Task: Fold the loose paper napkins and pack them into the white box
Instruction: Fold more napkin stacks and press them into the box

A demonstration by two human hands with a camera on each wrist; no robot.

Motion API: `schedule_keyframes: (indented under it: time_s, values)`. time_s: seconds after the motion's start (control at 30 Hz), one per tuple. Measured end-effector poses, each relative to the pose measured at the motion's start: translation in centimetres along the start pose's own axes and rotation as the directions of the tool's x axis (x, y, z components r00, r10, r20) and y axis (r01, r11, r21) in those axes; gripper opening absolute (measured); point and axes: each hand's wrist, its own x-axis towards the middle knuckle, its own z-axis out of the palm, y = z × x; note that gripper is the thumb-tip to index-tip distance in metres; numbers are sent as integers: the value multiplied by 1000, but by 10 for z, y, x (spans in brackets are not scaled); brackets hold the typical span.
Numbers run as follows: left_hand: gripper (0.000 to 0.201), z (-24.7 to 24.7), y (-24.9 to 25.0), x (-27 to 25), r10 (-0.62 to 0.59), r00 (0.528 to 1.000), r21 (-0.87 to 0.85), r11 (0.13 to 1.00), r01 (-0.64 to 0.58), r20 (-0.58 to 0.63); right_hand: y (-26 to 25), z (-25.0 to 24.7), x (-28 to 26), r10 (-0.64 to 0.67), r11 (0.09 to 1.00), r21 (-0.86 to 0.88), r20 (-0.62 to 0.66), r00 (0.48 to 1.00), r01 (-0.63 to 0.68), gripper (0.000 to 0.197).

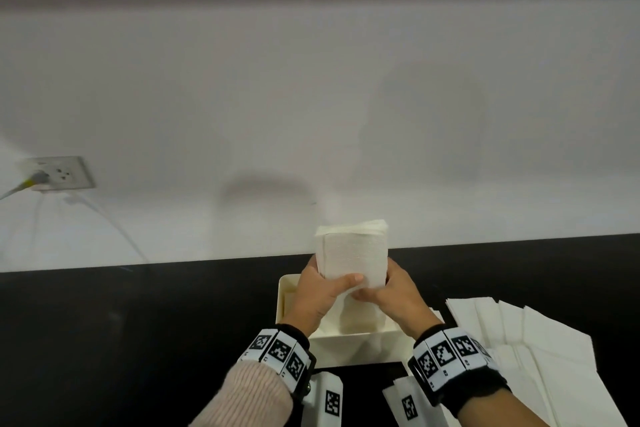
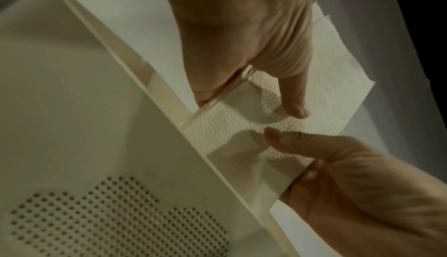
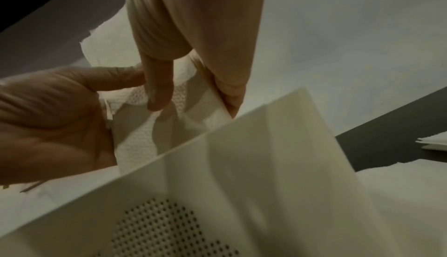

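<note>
A thick stack of folded white napkins stands upright between both hands, its lower end below the rim of the white box. My left hand grips the stack's left side, thumb across the front. My right hand grips the right side, its thumb just under the left thumb. In the left wrist view, the left hand pinches the embossed napkins beside the box wall, with the right hand opposite. The right wrist view shows the right hand on the napkins, the left hand alongside.
Loose unfolded napkins lie spread on the black table right of the box, also seen as napkins at the right wrist view's edge. A wall socket with a cable sits far left. The box floor is perforated.
</note>
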Motion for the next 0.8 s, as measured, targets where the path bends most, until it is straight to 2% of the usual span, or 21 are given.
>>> schedule_keyframes:
  time_s: [0.17,0.27,0.43,0.53,0.7,0.8]
  values:
    - [71,5,2,7,38,998,0,999,-38,-40,-8,-1,2,-51,994,90,-41,998,54,65]
    - [68,8,1,7,29,998,14,1000,-28,-64,-7,6,1,-85,996,32,0,996,85,69]
    - [67,-2,12,7,70,995,33,997,-68,-75,-9,-6,4,-53,995,81,-118,992,62,73]
    - [62,1,13,4,81,997,60,995,-81,-8,-12,-4,3,-71,996,51,-82,994,75,75]
    - [42,10,13,3,79,996,14,997,-79,-43,-11,0,5,-86,996,8,-96,992,87,84]
    - [29,7,19,0,71,997,-18,997,-72,-38,-7,-5,2,-56,985,-161,45,997,63,67]
